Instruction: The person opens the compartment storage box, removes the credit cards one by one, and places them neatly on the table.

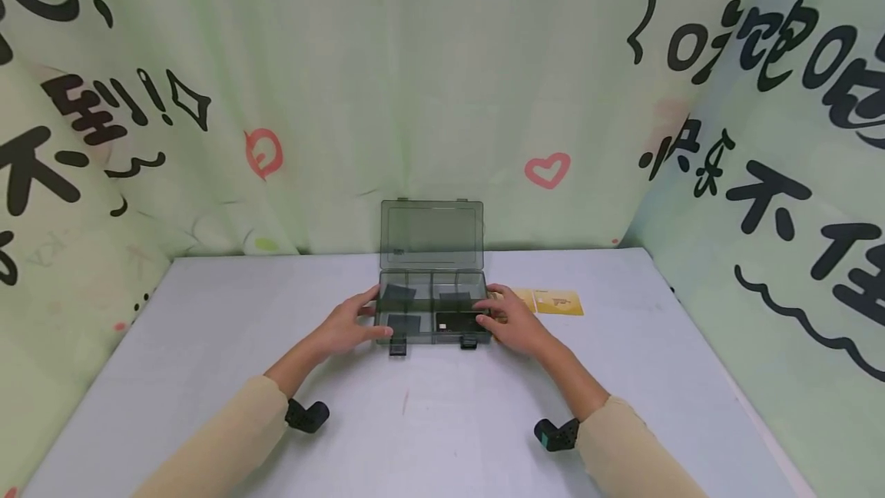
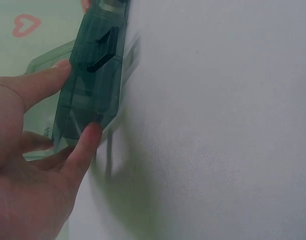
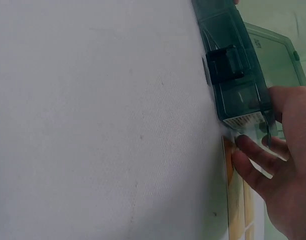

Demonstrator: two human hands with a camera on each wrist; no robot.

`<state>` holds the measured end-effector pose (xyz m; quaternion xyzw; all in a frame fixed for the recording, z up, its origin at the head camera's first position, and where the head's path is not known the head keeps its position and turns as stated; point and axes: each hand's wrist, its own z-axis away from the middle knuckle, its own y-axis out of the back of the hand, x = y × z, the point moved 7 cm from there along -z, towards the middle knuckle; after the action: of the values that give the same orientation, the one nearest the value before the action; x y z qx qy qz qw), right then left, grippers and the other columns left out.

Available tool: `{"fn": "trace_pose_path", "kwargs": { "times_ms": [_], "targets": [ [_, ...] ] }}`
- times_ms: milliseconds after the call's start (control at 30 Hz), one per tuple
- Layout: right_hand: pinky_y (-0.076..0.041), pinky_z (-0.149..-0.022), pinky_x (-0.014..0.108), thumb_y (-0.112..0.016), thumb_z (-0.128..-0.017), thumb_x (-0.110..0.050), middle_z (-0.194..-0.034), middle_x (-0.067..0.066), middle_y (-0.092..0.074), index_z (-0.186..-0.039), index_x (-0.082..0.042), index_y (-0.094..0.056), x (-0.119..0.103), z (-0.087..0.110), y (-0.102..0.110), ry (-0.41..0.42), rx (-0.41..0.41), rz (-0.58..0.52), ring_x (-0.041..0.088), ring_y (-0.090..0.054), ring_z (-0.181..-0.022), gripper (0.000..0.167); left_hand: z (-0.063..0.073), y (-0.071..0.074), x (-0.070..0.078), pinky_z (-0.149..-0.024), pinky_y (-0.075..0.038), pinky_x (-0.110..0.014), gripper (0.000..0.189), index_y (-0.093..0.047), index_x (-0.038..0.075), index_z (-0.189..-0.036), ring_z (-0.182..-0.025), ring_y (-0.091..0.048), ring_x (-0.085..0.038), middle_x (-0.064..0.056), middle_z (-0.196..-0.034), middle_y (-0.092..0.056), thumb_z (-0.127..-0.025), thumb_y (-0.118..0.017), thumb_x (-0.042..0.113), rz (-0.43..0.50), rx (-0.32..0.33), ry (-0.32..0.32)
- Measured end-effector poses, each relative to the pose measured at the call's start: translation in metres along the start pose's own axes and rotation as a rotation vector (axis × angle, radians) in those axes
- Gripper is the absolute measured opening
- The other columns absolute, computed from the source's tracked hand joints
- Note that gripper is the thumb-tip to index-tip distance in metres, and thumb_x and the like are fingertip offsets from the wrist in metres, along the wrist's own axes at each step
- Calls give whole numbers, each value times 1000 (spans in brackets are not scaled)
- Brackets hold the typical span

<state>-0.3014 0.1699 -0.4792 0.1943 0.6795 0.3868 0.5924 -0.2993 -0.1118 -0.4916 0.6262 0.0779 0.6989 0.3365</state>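
Note:
A see-through dark grey-green compartment box (image 1: 432, 340) stands on the table with its hinged lid (image 1: 432, 233) raised behind it. Flat dark squares (image 1: 404, 323) lie in its compartments, and a black flat piece with a small white mark (image 1: 456, 322) is in the front right one. My left hand (image 1: 343, 329) grips the left end, thumb at the rim and fingers along the side. At the opposite end my right hand (image 1: 517, 323) holds the box, thumb over the rim, other fingers beside the end wall. A barcode label (image 3: 243, 120) shows there in the right wrist view.
Yellow cards (image 1: 558, 302) lie right of the box, partly behind the right hand. Two latches (image 1: 397, 346) hang at the box's front. A white cloth covers the table (image 1: 429, 436); a printed curtain (image 1: 429, 98) rises at its back edge and along the sides.

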Motion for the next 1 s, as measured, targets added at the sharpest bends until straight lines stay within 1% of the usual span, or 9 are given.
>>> {"fn": "trace_pose_path", "kwargs": {
  "times_ms": [133, 267, 433, 567, 767, 933, 1000],
  "targets": [
    [-40, -106, 54, -56, -98, -19, -155, 19, -28, -116, -11, -69, -5, -1, -4, 1, -10, 66, 40, -44, -133, 24, -1, 0, 0, -107, -39, -56, 89, -20, 19, -156, -140, -38, -34, -15, -158, -30, -86, -74, 31, -5, 4, 2],
    [-37, -109, 55, -54, -98, -17, -156, 21, -25, -114, -12, -70, -7, -4, -8, -18, -28, 133, 43, -39, -137, 23, 0, -1, 0, -107, -39, -56, 89, -20, 18, -156, -140, -38, -34, -15, -158, -29, -86, -74, 30, 2, 2, 2],
    [-38, -108, 54, -53, -98, -18, -157, 21, -23, -111, -13, -69, -7, -7, -10, -30, -36, 166, 42, -43, -134, 21, 0, 0, 1, -107, -39, -56, 89, -19, 18, -156, -141, -37, -34, -15, -157, -30, -86, -74, 30, 7, 1, 7],
    [-38, -108, 53, -54, -99, -20, -156, 22, -23, -109, -13, -68, -9, -8, -10, -17, -41, 161, 42, -44, -133, 19, 0, 0, 1, -108, -38, -56, 89, -20, 18, -156, -141, -38, -34, -16, -157, -31, -86, -74, 31, -1, 6, 6],
    [-34, -112, 54, -54, -99, -23, -157, 24, -21, -109, -12, -65, -9, -8, -11, -10, -51, 132, 43, -38, -138, 19, 0, 0, 0, -108, -38, -56, 89, -19, 18, -156, -141, -38, -34, -16, -156, -33, -86, -73, 30, -2, 6, 9],
    [-31, -114, 55, -56, -99, -25, -158, 23, -21, -108, -12, -57, -6, -6, -11, -19, -34, 60, 42, -30, -143, 16, 0, 0, 1, -109, -37, -57, 89, -19, 18, -156, -141, -37, -34, -17, -155, -35, -86, -73, 30, -4, 7, 8],
    [-31, -113, 55, -58, -98, -23, -158, 23, -22, -106, -12, -54, -5, -6, -10, -20, -24, 36, 41, -29, -144, 14, 0, 0, 1, -108, -37, -57, 89, -19, 18, -156, -141, -37, -34, -17, -155, -35, -87, -73, 30, -4, 8, 10]
  ]
}}
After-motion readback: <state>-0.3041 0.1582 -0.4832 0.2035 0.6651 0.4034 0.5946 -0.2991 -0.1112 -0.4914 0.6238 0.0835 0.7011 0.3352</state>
